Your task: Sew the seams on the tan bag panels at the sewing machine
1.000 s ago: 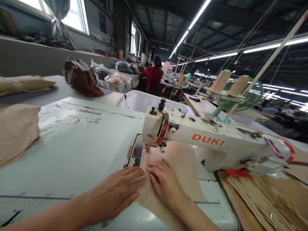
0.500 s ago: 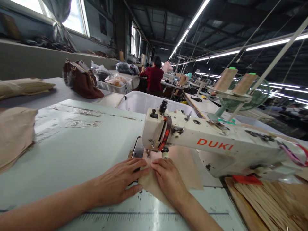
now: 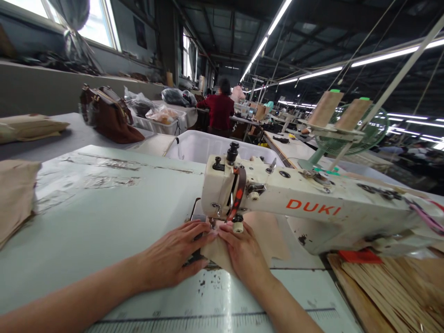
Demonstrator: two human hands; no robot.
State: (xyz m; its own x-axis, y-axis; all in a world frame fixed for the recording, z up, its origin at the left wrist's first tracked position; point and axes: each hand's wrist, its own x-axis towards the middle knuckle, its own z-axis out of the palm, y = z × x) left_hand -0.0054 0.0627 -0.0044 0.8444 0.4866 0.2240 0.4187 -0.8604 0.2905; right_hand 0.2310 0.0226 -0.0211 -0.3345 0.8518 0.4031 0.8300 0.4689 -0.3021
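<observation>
A white DUKI sewing machine (image 3: 305, 208) stands on a pale green table (image 3: 104, 208). A beige fabric piece (image 3: 267, 233) lies under its needle. My left hand (image 3: 175, 256) lies flat on the table and on the fabric's left edge, fingers stretched toward the needle. My right hand (image 3: 243, 252) presses flat on the fabric just right of it, fingertips close to the presser foot. Both hands hold nothing.
Beige fabric (image 3: 14, 194) is stacked at the table's left edge. A white bin (image 3: 208, 145) sits behind the machine, a brown bag (image 3: 107, 115) on a far table. Thread cones (image 3: 326, 108) and a green fan (image 3: 364, 134) stand at right. Tan strips (image 3: 391, 291) lie bottom right. A person in red (image 3: 220, 111) works ahead.
Both hands have slid forward with the fabric toward the needle; less fabric shows in front of the machine now. The view has shifted slightly.
</observation>
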